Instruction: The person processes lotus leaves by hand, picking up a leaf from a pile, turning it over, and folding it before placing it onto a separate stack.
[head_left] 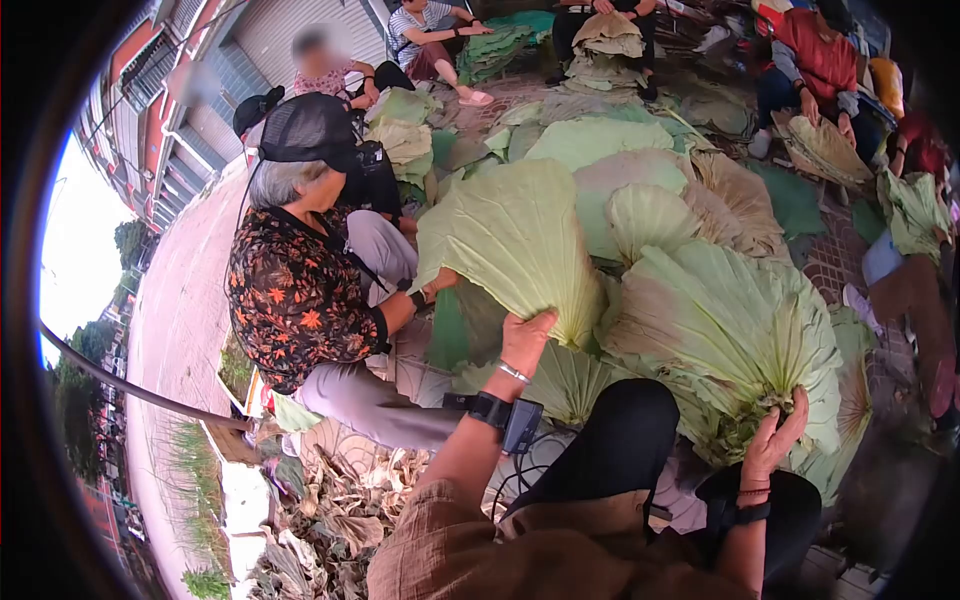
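My left hand (pixel 526 343) is closed on the narrow lower end of a pale green lotus leaf (pixel 510 235), which fans upward and away from me. My right hand (pixel 775 442) grips the gathered base of a stack of lotus leaves (pixel 715 320), its fingers wrapped at the crumpled stem end. The stack spreads out to the upper left of that hand, green with brownish patches. Beneath the single leaf, more leaves (pixel 570 385) lie near my knee. How many leaves my right hand holds is hidden.
Close on my left sits a person in a leaf-print shirt (pixel 300 290), a hand behind my raised leaf. Dry brown leaf scraps (pixel 335 510) heap at lower left. A broad leaf pile (pixel 600 145) lies ahead. Other people handle leaves around it, including one in red (pixel 815 65).
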